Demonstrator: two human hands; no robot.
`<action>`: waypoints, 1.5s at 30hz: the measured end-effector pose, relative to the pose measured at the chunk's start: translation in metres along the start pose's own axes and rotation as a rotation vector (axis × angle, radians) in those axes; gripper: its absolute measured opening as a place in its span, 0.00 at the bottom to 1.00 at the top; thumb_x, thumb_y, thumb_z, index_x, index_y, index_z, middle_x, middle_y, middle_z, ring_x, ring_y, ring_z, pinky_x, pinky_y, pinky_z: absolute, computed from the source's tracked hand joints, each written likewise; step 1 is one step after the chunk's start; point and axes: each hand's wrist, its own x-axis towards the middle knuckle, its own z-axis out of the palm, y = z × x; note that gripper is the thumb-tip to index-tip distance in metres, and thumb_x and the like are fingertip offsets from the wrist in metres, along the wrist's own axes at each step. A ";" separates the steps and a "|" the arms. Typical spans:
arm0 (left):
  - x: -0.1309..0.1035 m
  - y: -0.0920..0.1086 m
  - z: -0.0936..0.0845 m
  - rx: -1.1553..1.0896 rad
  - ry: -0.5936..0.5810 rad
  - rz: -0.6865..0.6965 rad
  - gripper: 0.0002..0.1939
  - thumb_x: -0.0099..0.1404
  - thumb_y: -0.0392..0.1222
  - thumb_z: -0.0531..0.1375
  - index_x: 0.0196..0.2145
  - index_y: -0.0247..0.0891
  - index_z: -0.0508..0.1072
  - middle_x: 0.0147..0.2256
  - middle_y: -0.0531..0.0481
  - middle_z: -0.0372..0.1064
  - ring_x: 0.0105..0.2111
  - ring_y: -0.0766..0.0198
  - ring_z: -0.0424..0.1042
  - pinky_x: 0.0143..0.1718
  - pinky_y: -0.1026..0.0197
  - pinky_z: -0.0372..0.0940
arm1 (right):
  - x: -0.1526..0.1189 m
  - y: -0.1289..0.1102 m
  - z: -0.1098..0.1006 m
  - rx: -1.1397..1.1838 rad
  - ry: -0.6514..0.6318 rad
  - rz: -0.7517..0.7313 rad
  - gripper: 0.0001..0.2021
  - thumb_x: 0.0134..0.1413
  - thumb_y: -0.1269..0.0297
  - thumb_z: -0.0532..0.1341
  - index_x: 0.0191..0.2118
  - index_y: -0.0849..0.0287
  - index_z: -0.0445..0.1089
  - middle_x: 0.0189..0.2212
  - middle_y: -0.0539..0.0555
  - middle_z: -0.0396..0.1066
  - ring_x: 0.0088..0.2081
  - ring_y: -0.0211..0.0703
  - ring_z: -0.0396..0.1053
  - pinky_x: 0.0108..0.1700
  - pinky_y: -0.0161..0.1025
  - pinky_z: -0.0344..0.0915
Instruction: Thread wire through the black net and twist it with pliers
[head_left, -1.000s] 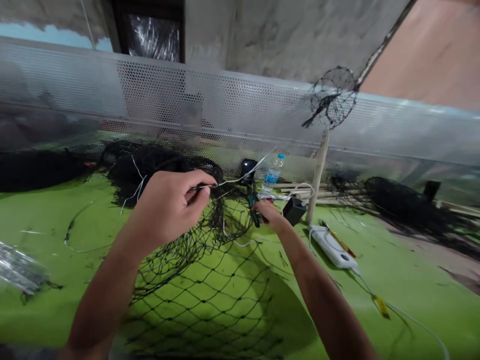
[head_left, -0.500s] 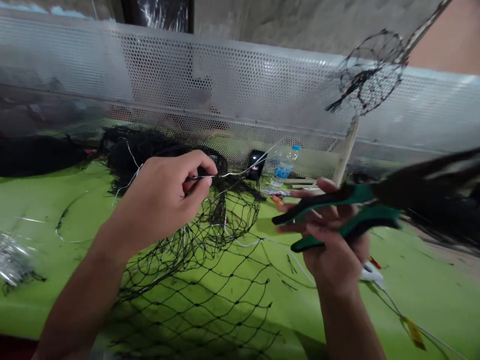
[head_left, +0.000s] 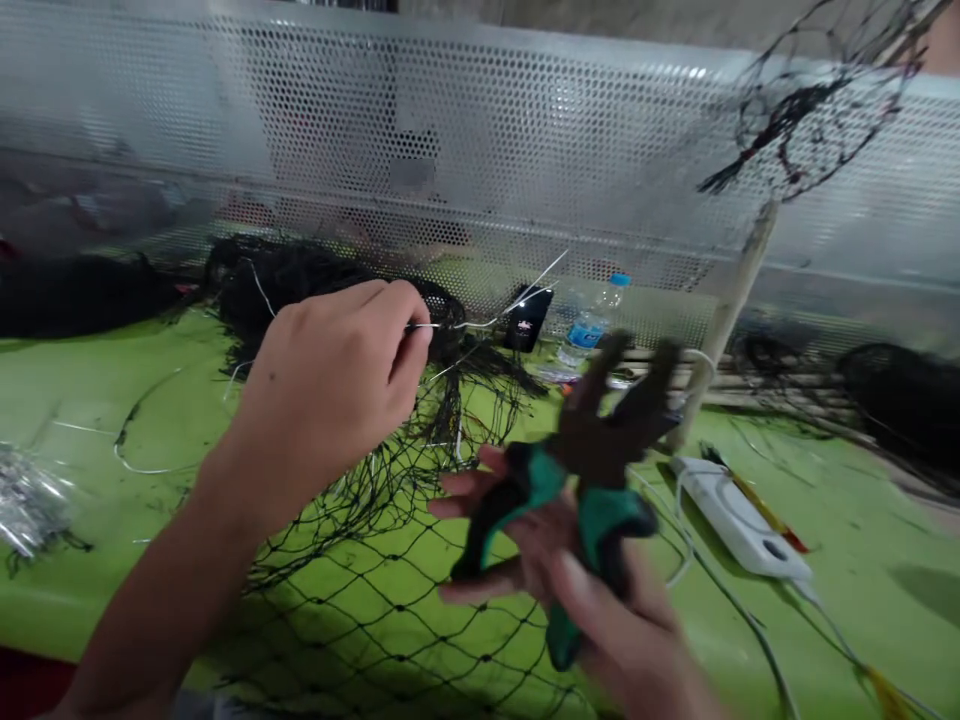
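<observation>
We have the left hand [head_left: 330,370] pinching a thin silvery wire [head_left: 484,324], thumb against curled fingers, no gap that we can see. Wire sits above the table's [head_left: 90,390] middle; its long axis runs rightward from the pinch, free ends forking toward the far edge, overlapping the phone [head_left: 527,320] in view. Key relation: the pliers [head_left: 596,445] are right of the wire and nearer the table's near edge, apart from it, jaws parted and pointing to the far edge, so roughly crosswise to the wire. Right hand [head_left: 559,560] has the pliers loosely, handles spread, thumb over one, fingers extended; blurred. Black net [head_left: 401,607] spreads below both hands to the near edge. Bottle [head_left: 586,330] by the far edge, power strip [head_left: 739,515] toward the right edge.
</observation>
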 end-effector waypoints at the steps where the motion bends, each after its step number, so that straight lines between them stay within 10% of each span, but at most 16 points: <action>1: 0.000 0.001 0.001 -0.006 -0.009 -0.003 0.08 0.71 0.38 0.58 0.35 0.39 0.76 0.29 0.50 0.73 0.27 0.62 0.69 0.29 0.58 0.56 | 0.006 0.005 0.004 -0.020 0.013 0.001 0.20 0.67 0.50 0.61 0.63 0.39 0.70 0.62 0.54 0.72 0.65 0.61 0.68 0.48 0.58 0.82; 12: 0.000 0.010 0.003 -0.328 -0.145 -0.123 0.13 0.71 0.40 0.58 0.29 0.38 0.77 0.15 0.59 0.53 0.16 0.71 0.51 0.21 0.61 0.47 | 0.033 0.058 -0.009 -0.352 0.262 -0.033 0.22 0.66 0.48 0.63 0.59 0.52 0.70 0.55 0.56 0.73 0.58 0.54 0.69 0.67 0.59 0.63; 37: -0.013 0.038 -0.020 -0.840 -0.356 -0.156 0.16 0.74 0.42 0.56 0.27 0.40 0.72 0.18 0.60 0.59 0.17 0.74 0.54 0.16 0.67 0.49 | 0.042 0.073 -0.016 -0.798 0.513 -0.561 0.24 0.68 0.64 0.60 0.67 0.50 0.62 0.54 0.59 0.74 0.53 0.51 0.74 0.57 0.54 0.72; 45: -0.012 0.038 -0.011 -0.465 -0.053 0.087 0.12 0.72 0.34 0.58 0.29 0.36 0.71 0.18 0.62 0.55 0.18 0.74 0.53 0.20 0.64 0.49 | 0.031 0.056 -0.010 -0.750 0.454 -0.353 0.15 0.69 0.57 0.60 0.57 0.54 0.69 0.41 0.55 0.74 0.39 0.45 0.72 0.42 0.42 0.70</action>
